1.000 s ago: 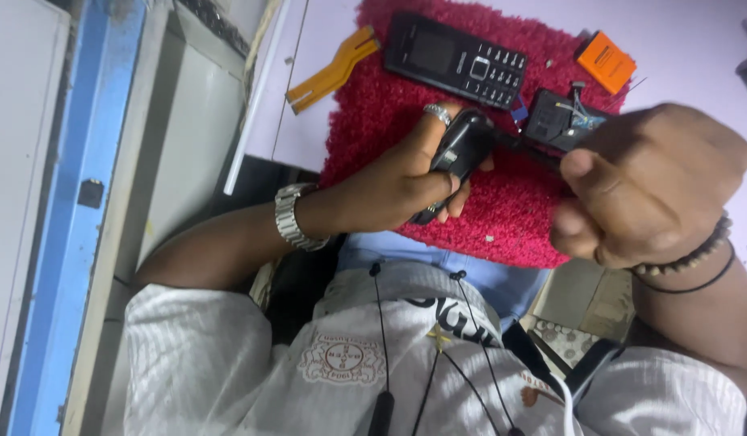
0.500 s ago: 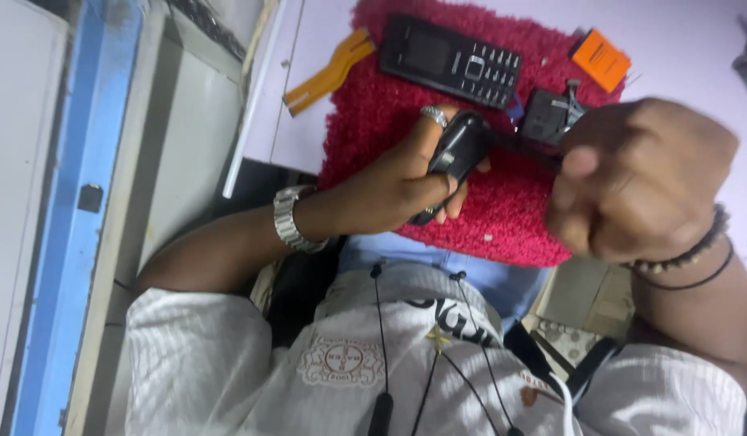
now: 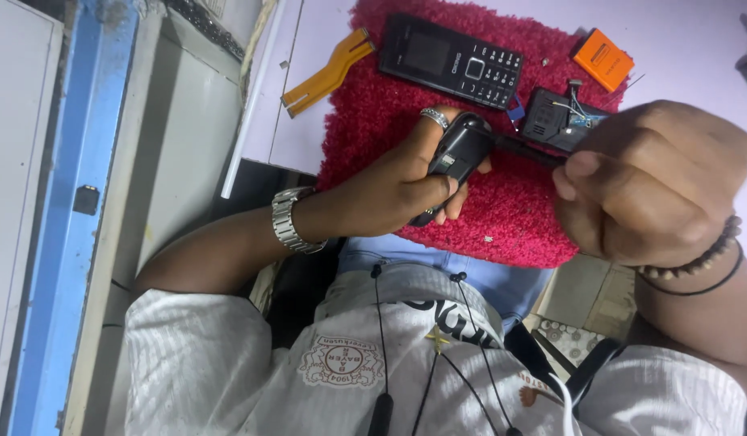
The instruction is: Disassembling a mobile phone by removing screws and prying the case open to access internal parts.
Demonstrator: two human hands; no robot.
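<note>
- A small black phone [image 3: 458, 157] is clamped in the left hand [image 3: 401, 182], over the red mat [image 3: 510, 218].
- A dark tool [image 3: 527, 151] is gripped in the closed right hand [image 3: 648, 182], its long axis pointing left into the phone.

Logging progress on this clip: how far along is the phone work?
Done: one black part with loose wires lies opened on the red mat, beside an orange battery. In hand: left hand grips a small black phone; right hand drives a thin tool into it. Left: the keypad phone lies untouched.
</note>
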